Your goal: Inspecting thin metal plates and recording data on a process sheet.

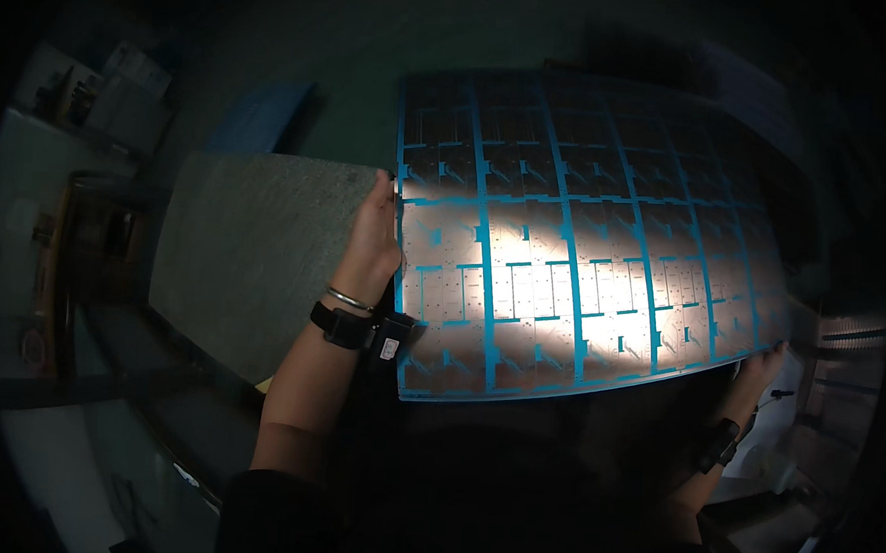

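Nearest to us are our dark sleeves (275,518), which come in below the panel (585,244). On our left wrist, just beside the lower left part of the panel, we wear a metal bracelet (350,300) and a black strap (340,326); a small black box (392,336) with a pale label sits next to this strap. On our right wrist, below the right end of the panel, there is a black band (720,444).

Our left hand (370,243) is grasping the panel at its left edge, with the fingers pointing upward along this edge. Our right hand (762,368) is holding the panel near its lower right corner; most of its fingers are hidden, so we cannot tell exactly how they are bent.

The panel itself is in front of us, between our two hands, and it is a little tilted. Its copper-coloured face carries bright blue lines in repeating blocks, and a strong light shines on its middle; the upper part is darker. We cannot tell if anything supports it from beneath.

To the left of the panel, behind our left hand, a large grey board (254,247) lies flat. Farther, beyond the panel's upper left corner, we see a blue sheet (261,115), and much more to the left, pale boxes (130,95) in dim light.
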